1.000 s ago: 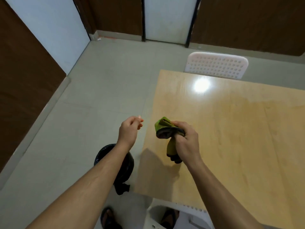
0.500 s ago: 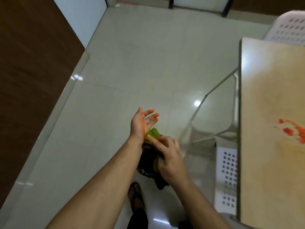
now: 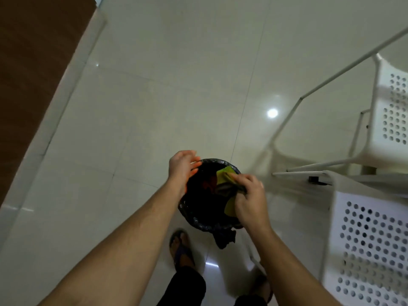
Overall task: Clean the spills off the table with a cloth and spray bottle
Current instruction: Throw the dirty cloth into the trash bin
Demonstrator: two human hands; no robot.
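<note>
My right hand (image 3: pixel 249 195) grips a bunched green and dark cloth (image 3: pixel 225 177) over the mouth of a small bin lined with a black bag (image 3: pixel 194 217) on the floor. My left hand (image 3: pixel 182 166) hovers at the bin's far left rim with its fingers relaxed and holding nothing. Something reddish lies inside the bin. The table top and the spray bottle are out of view.
A white perforated chair (image 3: pixel 371 239) stands at the lower right and another (image 3: pixel 393 111) at the upper right, with thin white metal legs (image 3: pixel 309 168) between them. My sandalled feet (image 3: pixel 181 248) stand on the glossy tiled floor just below the bin. A brown wall (image 3: pixel 28 62) runs along the left.
The view has swung from the table down to the floor. Both hands moved down over the bin, the right still holding the cloth, and the left hand's fingers went from spread to relaxed.
</note>
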